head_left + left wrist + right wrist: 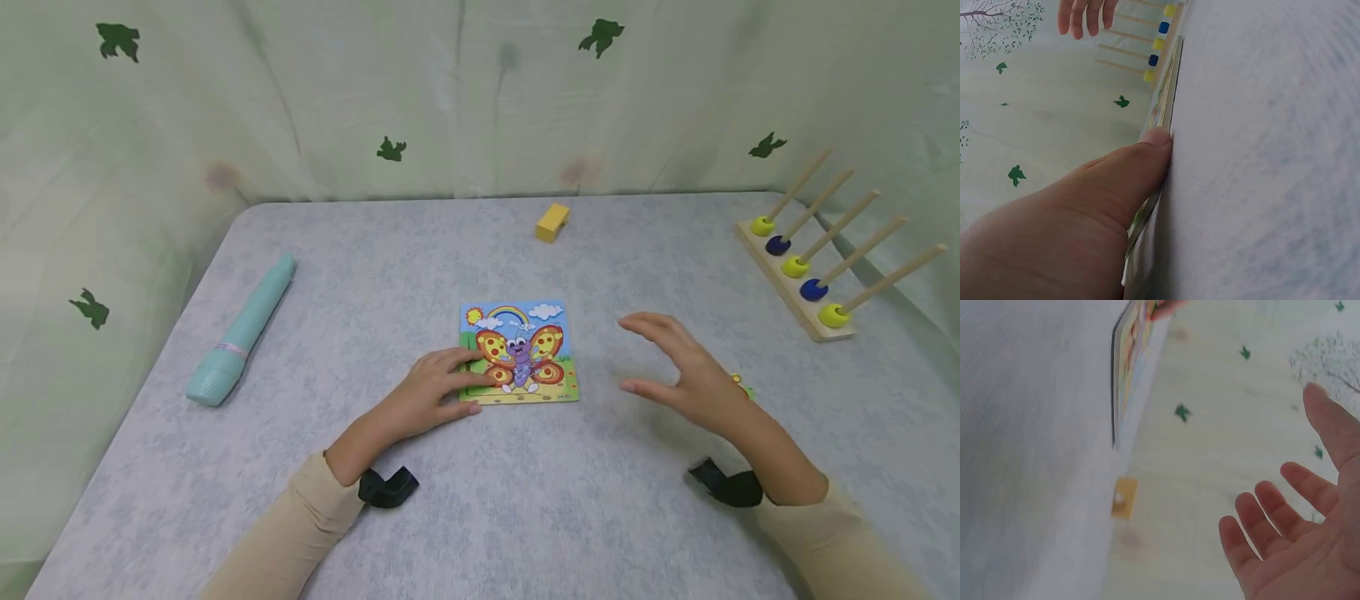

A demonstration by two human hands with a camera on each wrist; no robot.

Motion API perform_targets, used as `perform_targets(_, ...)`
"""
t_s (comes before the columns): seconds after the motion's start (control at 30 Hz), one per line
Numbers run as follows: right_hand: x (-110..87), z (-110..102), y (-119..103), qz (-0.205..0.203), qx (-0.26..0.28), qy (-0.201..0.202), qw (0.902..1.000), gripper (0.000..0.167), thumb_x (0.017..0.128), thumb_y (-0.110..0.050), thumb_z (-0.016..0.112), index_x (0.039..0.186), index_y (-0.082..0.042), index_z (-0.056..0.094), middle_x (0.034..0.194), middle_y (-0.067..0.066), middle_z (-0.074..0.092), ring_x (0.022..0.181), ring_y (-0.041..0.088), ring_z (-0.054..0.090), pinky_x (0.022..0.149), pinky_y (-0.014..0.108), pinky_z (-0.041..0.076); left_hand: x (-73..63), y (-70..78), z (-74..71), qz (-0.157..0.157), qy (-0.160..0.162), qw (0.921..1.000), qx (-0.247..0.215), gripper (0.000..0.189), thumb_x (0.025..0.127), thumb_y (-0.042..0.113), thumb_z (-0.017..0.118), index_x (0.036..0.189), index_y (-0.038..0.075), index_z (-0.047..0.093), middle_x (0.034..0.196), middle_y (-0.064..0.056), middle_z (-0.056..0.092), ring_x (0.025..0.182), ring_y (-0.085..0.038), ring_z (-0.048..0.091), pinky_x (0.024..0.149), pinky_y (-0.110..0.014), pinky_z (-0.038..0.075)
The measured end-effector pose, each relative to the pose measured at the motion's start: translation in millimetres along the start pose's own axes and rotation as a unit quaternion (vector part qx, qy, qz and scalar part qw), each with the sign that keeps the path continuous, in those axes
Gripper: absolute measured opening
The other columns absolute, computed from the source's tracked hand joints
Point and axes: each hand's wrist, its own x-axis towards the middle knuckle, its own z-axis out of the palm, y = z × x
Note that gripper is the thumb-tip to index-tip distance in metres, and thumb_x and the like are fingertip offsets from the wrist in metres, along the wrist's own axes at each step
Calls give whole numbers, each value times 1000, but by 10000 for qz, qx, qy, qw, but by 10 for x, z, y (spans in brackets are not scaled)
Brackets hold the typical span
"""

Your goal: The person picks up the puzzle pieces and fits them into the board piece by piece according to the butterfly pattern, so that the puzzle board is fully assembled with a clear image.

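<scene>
A square picture puzzle (523, 333) with a smiling butterfly, a rainbow and clouds lies on the table. My left hand (431, 396) rests on its left side, fingers spread over the picture. In the left wrist view the thumb (1141, 162) touches the puzzle's edge (1174, 81). To the right of the puzzle, apart from it, my right hand (690, 375) hovers with thumb and fingers spread and nothing between them. A small green, yellow and red piece (744, 386) is partly hidden behind that hand.
A yellow block (552, 223) lies toward the table's back edge. On the right stands a wooden peg board (795, 287) with yellow and blue beads on slanting rods. A folded light-blue umbrella-like object (243, 333) lies at the left. Pale curtains (330, 92) hang behind the table.
</scene>
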Motion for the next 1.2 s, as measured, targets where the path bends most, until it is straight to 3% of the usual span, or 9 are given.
perform_targets(0.2, -341, -237, 128, 44, -365, 744, 9966, 79, 63, -2, 79, 133, -7, 43, 129, 11, 41, 115, 11, 37, 87, 20, 36, -5, 2, -7, -12, 6, 10000, -25, 35, 85, 36, 61, 118, 26, 61, 135, -3, 40, 126, -24, 29, 97, -49, 23)
perform_targets(0.3, -495, -283, 218, 394, -294, 964, 9941, 81, 61, 1, 80, 133, -9, 43, 129, 10, 41, 111, 3, 36, 88, 8, 26, -3, 2, -13, -15, 13, 10000, -34, 35, 84, 36, 62, 118, 25, 61, 134, -3, 40, 126, -23, 29, 97, -49, 23)
perform_targets(0.4, -629, -302, 298, 926, -182, 1044, 9900, 80, 64, 0, 79, 134, -13, 42, 131, 9, 39, 108, 0, 35, 87, 6, 24, 1, -3, -12, -32, -5, 10000, -35, 35, 85, 36, 61, 119, 26, 60, 134, -2, 40, 126, -23, 29, 97, -49, 23)
perform_targets(0.5, -721, -304, 371, 1345, -117, 1007, 9857, 76, 69, -5, 77, 135, -14, 41, 133, 10, 37, 109, 8, 35, 85, 4, 21, -2, -10, -8, -33, -16, 10000, -40, 35, 85, 36, 61, 119, 27, 60, 135, -2, 40, 126, -23, 28, 97, -49, 23)
perform_targets(0.63, -797, -290, 467, 1533, -192, 917, 9837, 73, 72, -9, 75, 136, -9, 39, 133, 14, 36, 112, 25, 36, 85, 2, 20, -5, -16, -2, -24, -18, 10000, -59, 36, 85, 37, 61, 119, 27, 60, 135, -2, 39, 126, -23, 28, 97, -50, 22)
perform_targets(0.7, -832, -285, 529, 1564, -193, 866, 9837, 73, 72, -9, 75, 136, -7, 38, 133, 16, 36, 114, 21, 36, 84, 2, 20, -4, -16, -1, -33, -34, 10000, -79, 36, 85, 36, 61, 120, 27, 60, 135, -2, 39, 126, -23, 28, 97, -50, 22)
perform_targets(0.8, -880, -297, 629, 1881, -160, 567, 9804, 74, 75, -12, 73, 137, -5, 34, 132, 21, 33, 115, 28, 37, 96, 24, 31, -1, -13, -2, -39, -49, 9999, -107, 37, 85, 36, 61, 120, 28, 59, 135, -2, 39, 127, -23, 28, 98, -49, 22)
perform_targets(0.93, -932, -327, 738, 2445, -124, -7, 9696, 78, 79, -23, 70, 139, 0, 27, 129, 30, 31, 109, 48, 35, 84, 60, 30, 11, -8, -4, -4, -42, 9999, -137, 37, 85, 36, 61, 121, 28, 59, 135, -2, 39, 127, -22, 28, 98, -48, 22)
perform_targets(1.2, -941, -327, 799, 2602, -270, -454, 9641, 76, 83, -34, 64, 138, 4, 27, 127, 32, 36, 116, 50, 29, 91, 63, 20, 1, -12, -5, -36, -40, 9999, -139, 36, 85, 36, 61, 120, 27, 59, 135, -2, 39, 126, -23, 28, 97, -50, 22)
